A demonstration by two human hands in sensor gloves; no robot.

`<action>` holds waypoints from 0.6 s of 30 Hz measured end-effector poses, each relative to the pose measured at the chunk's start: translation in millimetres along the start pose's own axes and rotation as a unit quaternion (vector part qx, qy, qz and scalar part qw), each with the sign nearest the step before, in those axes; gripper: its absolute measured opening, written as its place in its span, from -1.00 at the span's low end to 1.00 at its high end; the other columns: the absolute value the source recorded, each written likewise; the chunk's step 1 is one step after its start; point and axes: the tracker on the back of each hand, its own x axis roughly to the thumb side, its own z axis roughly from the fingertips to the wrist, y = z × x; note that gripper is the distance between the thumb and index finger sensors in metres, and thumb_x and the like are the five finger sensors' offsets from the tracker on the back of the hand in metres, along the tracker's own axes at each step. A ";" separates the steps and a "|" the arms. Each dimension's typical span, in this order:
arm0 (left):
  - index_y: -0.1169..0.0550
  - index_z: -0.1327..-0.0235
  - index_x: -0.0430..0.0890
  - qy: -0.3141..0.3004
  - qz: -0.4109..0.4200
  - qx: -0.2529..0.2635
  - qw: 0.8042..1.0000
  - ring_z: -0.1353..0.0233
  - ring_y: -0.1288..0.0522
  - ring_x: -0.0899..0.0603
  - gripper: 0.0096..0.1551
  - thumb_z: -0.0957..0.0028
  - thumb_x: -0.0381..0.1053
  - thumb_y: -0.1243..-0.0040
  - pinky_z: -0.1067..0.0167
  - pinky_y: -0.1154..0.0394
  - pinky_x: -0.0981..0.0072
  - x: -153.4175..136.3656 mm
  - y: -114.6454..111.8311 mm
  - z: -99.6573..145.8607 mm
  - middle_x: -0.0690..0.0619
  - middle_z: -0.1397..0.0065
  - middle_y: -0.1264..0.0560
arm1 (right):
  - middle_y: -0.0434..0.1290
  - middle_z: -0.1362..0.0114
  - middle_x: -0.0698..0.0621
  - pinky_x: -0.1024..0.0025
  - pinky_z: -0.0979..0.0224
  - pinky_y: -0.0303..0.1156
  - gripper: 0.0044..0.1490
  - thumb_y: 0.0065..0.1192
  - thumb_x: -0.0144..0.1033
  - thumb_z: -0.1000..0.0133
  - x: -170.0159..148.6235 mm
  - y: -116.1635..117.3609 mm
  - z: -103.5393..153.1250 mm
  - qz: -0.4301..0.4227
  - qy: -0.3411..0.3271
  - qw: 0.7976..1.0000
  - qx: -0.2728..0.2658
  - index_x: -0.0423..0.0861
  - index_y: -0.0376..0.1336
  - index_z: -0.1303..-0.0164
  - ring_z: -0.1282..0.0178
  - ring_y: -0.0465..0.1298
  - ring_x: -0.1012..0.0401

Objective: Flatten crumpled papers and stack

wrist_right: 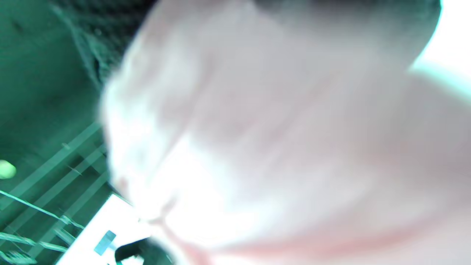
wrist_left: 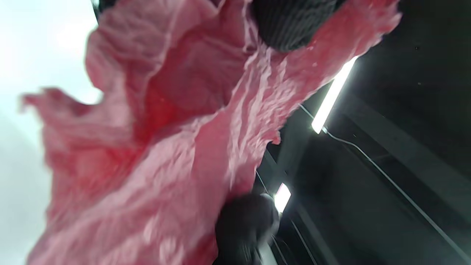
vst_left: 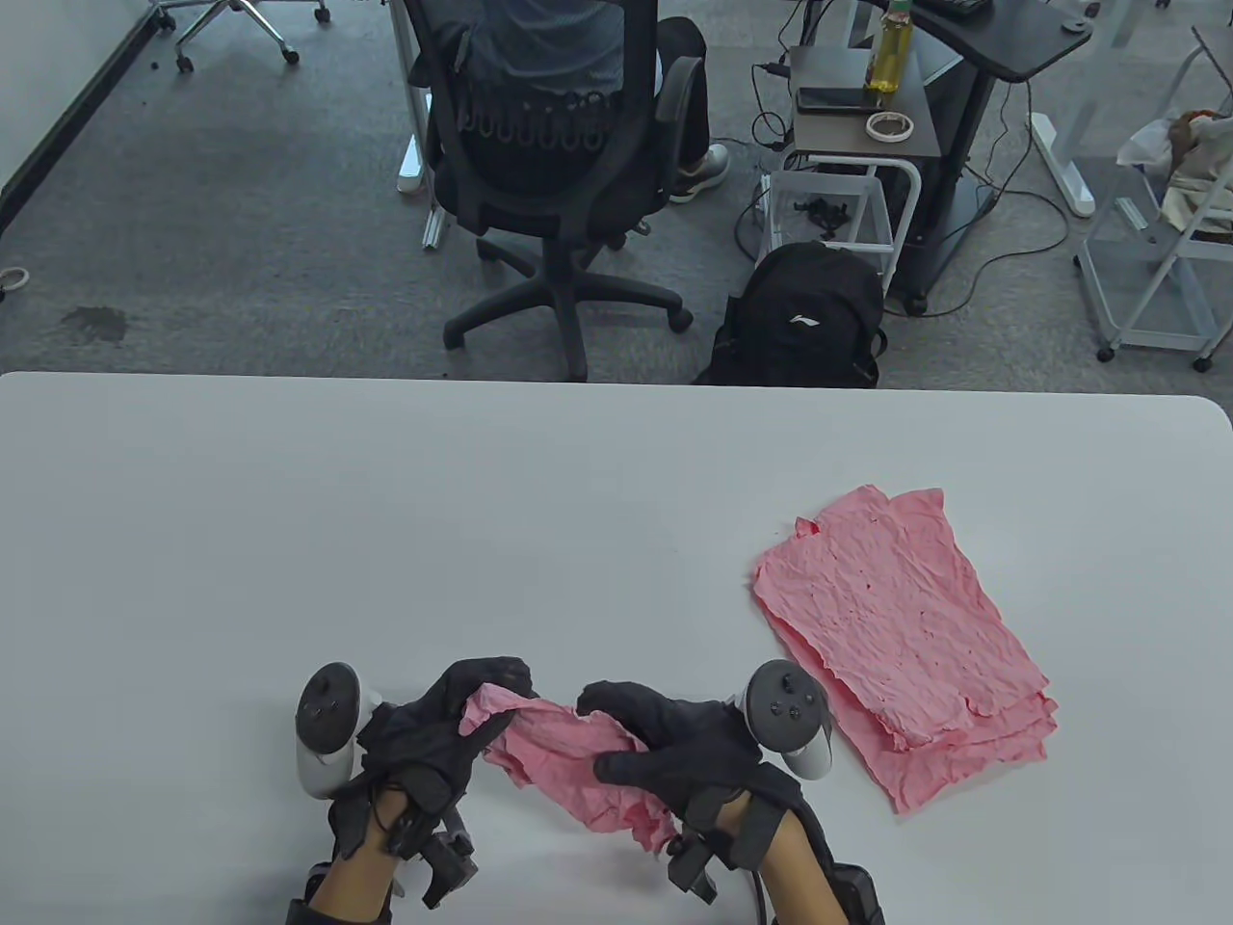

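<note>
While the crumpled pink sheet (vst_left: 568, 761) hangs bunched between both hands close to the table's near edge, the left hand (vst_left: 433, 737) pinches its upper left end and the right hand (vst_left: 674, 747) grips its right side, fingers curled over the paper. The left wrist view shows the sheet (wrist_left: 176, 147) deeply creased and partly twisted, with a gloved fingertip (wrist_left: 290, 22) pressing on it from above; the right wrist view is washed out and blurred, showing little beyond pale paper.

Doing this step well probably means drawing the two ends apart gently, since thin creased paper could tear at a pinch, then laying it down and smoothing outward with flat palms.

Farther off to the right, the stack of flattened pink sheets (vst_left: 901, 636) lies well apart from the hands, its edges ragged and slightly offset. The white table (vst_left: 385, 540) gives broad room for spreading the sheet before carrying it over.
</note>
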 end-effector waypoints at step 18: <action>-0.64 -0.23 0.08 -0.002 -0.105 0.057 0.993 0.02 -0.63 -0.07 -0.51 -0.10 0.22 -0.30 -0.27 -0.44 -0.11 26.0 24.7 1.4 0.07 -0.11 -0.59 | 0.37 -0.18 -0.14 -0.32 -0.29 0.24 -0.49 0.16 -0.24 -0.13 -15.0 -26.9 13.9 0.132 0.076 0.974 -0.169 -0.14 0.36 -0.24 -0.27 0.39 -0.19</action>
